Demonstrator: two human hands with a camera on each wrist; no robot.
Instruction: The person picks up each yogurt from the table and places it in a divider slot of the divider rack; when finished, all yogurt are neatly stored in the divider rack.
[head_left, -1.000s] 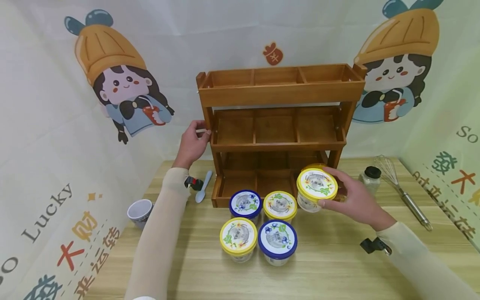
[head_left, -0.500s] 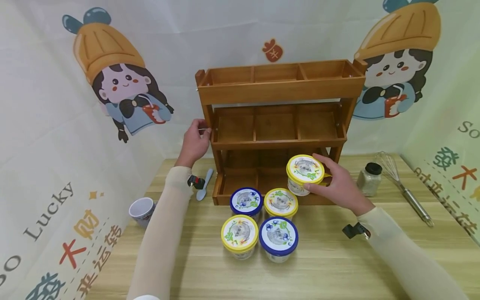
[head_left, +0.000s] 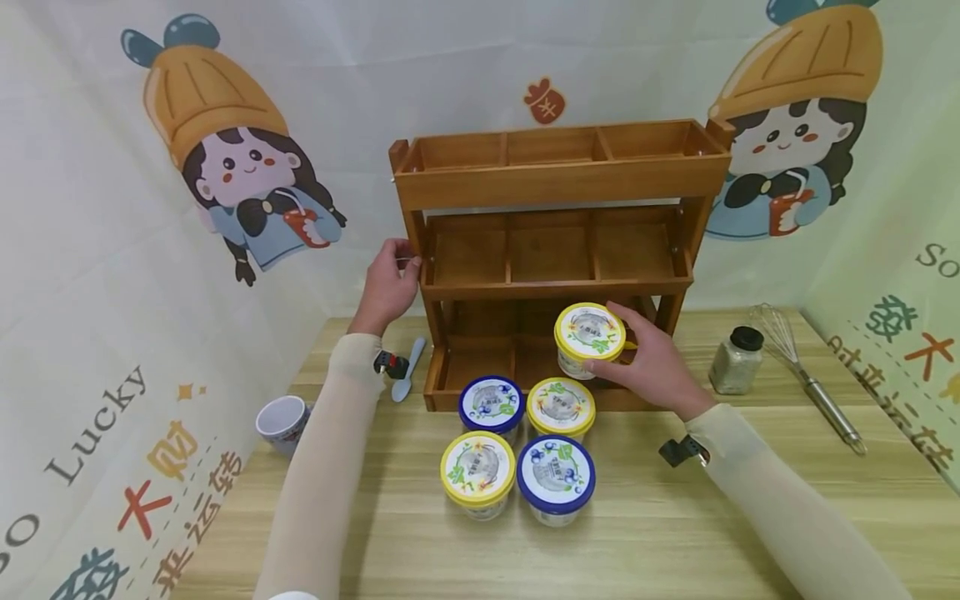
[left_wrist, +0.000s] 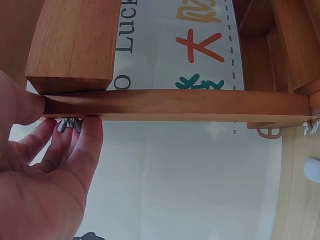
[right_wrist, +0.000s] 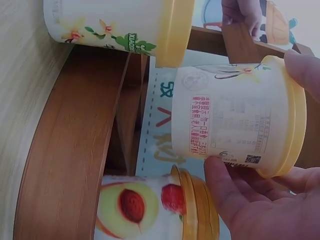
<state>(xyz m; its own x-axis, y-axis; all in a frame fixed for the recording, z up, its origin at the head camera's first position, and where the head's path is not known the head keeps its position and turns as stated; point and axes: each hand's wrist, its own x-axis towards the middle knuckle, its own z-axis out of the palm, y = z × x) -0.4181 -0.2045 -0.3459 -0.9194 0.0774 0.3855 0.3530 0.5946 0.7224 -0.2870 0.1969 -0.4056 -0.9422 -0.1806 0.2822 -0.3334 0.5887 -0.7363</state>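
Note:
A three-tier wooden rack [head_left: 555, 179] stands at the back of the table. My left hand [head_left: 392, 279] grips its left post; in the left wrist view the thumb and fingers [left_wrist: 75, 145] pinch a wooden bar [left_wrist: 190, 104] beside a wing nut [left_wrist: 69, 124]. My right hand [head_left: 647, 360] holds a yellow-lidded cup [head_left: 589, 337] just in front of the bottom tier. The right wrist view shows that cup [right_wrist: 235, 125] on its side in my fingers, with a peach-printed orange-lidded cup [right_wrist: 155, 210] in the tier below it.
Two blue-lidded cups [head_left: 491, 405] [head_left: 556, 475] and two yellow-lidded cups [head_left: 560, 407] [head_left: 477, 469] stand grouped before the rack. A grey cup [head_left: 280, 423] and a white spoon [head_left: 408, 372] lie left; a spice jar [head_left: 737, 361] and a whisk [head_left: 804, 377] lie right.
My right hand has carried the yellow-lidded cup left and back, toward the rack's bottom tier. The left hand has stayed on the post.

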